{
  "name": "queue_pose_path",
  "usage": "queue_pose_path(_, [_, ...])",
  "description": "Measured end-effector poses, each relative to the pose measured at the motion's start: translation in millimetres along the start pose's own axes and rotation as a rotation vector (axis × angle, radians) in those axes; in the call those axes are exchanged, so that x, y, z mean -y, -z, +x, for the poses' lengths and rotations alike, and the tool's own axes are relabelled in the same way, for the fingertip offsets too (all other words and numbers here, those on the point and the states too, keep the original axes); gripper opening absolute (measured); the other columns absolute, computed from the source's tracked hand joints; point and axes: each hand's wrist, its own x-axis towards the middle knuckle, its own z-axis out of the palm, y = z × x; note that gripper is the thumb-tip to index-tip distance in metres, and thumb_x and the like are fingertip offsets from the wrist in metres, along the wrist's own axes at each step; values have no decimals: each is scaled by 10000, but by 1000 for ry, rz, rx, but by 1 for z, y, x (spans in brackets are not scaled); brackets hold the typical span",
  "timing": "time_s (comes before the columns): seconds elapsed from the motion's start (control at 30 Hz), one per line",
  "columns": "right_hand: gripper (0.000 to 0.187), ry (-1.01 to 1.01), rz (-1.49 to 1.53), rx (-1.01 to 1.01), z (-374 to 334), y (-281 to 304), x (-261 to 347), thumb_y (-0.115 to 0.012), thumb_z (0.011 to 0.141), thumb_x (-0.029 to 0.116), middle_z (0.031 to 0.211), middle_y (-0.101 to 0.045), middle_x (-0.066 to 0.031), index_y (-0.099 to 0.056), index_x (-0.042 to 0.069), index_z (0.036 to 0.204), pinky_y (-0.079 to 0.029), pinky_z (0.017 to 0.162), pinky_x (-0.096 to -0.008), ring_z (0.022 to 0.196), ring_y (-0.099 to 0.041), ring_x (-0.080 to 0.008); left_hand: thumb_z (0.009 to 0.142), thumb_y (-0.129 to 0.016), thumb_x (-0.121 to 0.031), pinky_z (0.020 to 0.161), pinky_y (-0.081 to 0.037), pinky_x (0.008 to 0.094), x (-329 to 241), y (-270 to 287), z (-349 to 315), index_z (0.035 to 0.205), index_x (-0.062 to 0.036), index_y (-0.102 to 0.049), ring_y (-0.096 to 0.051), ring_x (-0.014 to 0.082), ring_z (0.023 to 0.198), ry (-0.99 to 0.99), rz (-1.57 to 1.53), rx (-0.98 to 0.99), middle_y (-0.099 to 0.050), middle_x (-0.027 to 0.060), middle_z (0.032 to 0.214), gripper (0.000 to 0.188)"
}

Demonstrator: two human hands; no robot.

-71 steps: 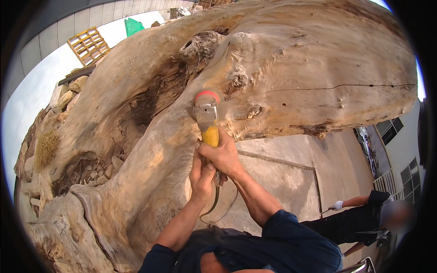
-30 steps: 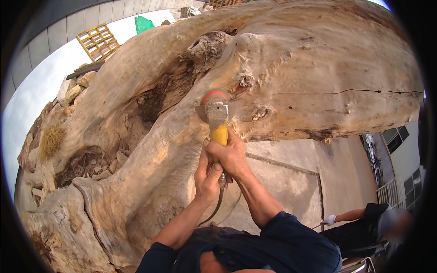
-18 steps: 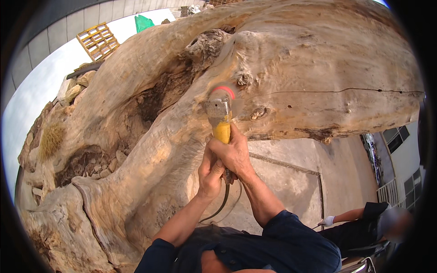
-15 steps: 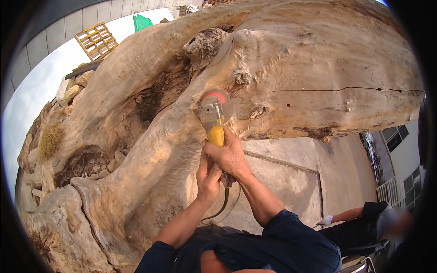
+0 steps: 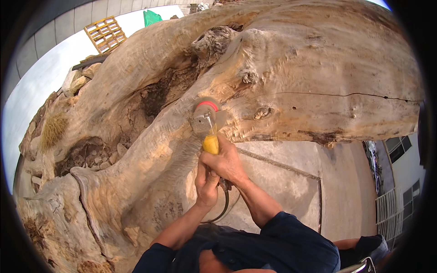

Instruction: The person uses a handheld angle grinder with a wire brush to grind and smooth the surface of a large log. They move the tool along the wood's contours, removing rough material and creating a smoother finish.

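Both my hands are closed around a yellow and grey angle grinder point(image 5: 210, 142). My right hand point(image 5: 226, 160) wraps the body just behind the metal head. Below it, my left hand point(image 5: 207, 183) grips the rear end, where a dark cord point(image 5: 225, 210) hangs down in a curve. The grinder's round disc, with a red ring, lies at the pale surface of a huge weathered log point(image 5: 164, 132); whether it touches is hard to tell. A long crack point(image 5: 318, 94) runs along the log to the right of the disc, near a few knots.
A deep hollow point(image 5: 157, 98) holding loose stones opens in the log on the left. Concrete floor point(image 5: 282, 182) lies below the log. Another person's arm point(image 5: 348, 243) shows at lower right. A wooden pallet point(image 5: 105, 34) and a green bag point(image 5: 152, 18) are at the back left.
The grinder's head has shifted slightly left and down across the wood, still held in both hands. The view has turned a little, and the other person has mostly slipped out at lower right.
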Motion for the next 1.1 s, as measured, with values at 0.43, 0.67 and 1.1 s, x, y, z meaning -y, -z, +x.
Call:
queue_pose_path(0.43, [364, 78, -40, -130, 26, 26, 2, -739, 794, 159, 848, -726, -172, -629, -39, 1079, -576, 723, -391, 781, -724, -248, 1085, -587, -234, 784, -451, 211, 3, -26, 39, 1607, -50, -289, -547, 54, 958, 28, -126, 84, -553, -9, 1285, 628])
queue_pose_path(0.67, [297, -52, 72, 42, 13, 7, -3, -718, 809, 95, 858, -700, -91, -633, -36, 1062, -554, 691, -342, 753, -659, -164, 1095, -569, -295, 722, -432, 188, -7, -14, 11, 1606, -44, -288, -520, 37, 875, 1, -25, -11, -567, -11, 1176, 635])
queue_pose_path(1.1, [335, -151, -135, 214, 12, -49, 21, -684, 818, 134, 860, -648, -69, -636, -43, 1098, -509, 666, -302, 747, -603, -131, 1106, -525, -263, 829, -576, 284, -51, 0, -17, 1659, -75, -155, -656, 160, 1068, -6, -246, -153, -567, 92, 1323, 691])
